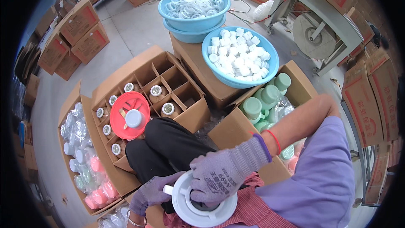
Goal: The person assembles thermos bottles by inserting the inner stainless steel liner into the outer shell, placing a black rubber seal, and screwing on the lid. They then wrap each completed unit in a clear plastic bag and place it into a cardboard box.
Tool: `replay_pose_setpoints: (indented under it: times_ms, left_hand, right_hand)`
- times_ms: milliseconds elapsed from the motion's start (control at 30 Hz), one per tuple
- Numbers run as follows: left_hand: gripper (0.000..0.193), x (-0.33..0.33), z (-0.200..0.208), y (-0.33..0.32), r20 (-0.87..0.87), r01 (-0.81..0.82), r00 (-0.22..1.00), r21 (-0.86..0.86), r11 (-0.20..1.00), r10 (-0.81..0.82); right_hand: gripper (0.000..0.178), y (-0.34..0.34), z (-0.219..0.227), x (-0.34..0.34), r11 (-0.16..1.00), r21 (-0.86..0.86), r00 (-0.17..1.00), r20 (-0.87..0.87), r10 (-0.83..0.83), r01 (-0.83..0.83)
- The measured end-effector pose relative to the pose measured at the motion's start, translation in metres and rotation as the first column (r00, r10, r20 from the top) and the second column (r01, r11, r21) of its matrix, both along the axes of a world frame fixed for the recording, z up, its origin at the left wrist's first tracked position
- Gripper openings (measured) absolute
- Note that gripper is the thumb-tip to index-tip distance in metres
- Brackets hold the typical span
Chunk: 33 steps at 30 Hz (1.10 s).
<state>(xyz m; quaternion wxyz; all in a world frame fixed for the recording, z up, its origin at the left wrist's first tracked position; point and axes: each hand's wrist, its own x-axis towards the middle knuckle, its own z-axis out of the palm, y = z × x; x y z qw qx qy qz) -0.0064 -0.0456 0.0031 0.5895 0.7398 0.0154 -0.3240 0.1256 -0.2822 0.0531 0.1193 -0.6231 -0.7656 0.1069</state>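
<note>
A white round jug [181, 211] with a side handle and a dark opening sits in my lap, against a red checked cloth. My left hand [158, 192], in a grey-purple glove, grips it at the handle side. Over its top lies my right hand [219, 177], gloved the same way, its fingers curled into the opening. The fingertips and anything they hold there are hidden. Beside my knees a red round lid [120, 120] carries a white cap [134, 118] and several small strip-like pieces.
A divided carton [145, 69] of silver-topped flasks is front left. Left of it, another carton [63, 101] holds bagged white, green and pink lids. Blue basins hold white caps [236, 52] and clear rings [196, 6]. Green cups [270, 97] fill a carton at right.
</note>
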Motion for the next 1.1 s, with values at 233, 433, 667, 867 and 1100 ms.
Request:
replay_pose_setpoints:
  times_ms: [233, 433, 667, 867, 1100]
  left_hand:
    - [0.044, -0.065, 0.010, 0.018, -0.186, -0.687, 0.725, -0.126, 0.716, 0.663]
    - [0.018, -0.115, -0.061, 0.018, -0.414, -0.685, 0.371, -0.726, -0.056, 0.831]
    - [0.015, -0.089, -0.084, -0.008, -0.481, -0.399, 0.370, -0.855, -0.331, 0.795]
    - [0.007, -0.083, -0.072, -0.025, -0.573, -0.494, 0.220, -0.763, -0.417, 0.789]
    - [0.018, -0.078, -0.068, -0.032, -0.567, -0.360, 0.304, -0.812, -0.459, 0.765]
  right_hand:
    - [0.020, -0.035, -0.054, 0.206, 0.901, 0.310, 0.930, 0.108, -0.351, 0.304]
    - [0.052, -0.178, -0.173, 0.339, -0.043, -0.218, 0.057, 0.430, -0.901, 0.975]
    - [0.049, -0.182, -0.139, 0.344, 0.151, -0.436, 0.320, 0.347, -0.882, 0.887]
    - [0.049, -0.112, -0.106, 0.303, 0.182, -0.079, 0.178, 0.757, -0.629, 0.980]
    - [0.056, 0.067, -0.029, 0.056, 0.724, 0.494, 0.857, -0.438, -0.271, 0.482]
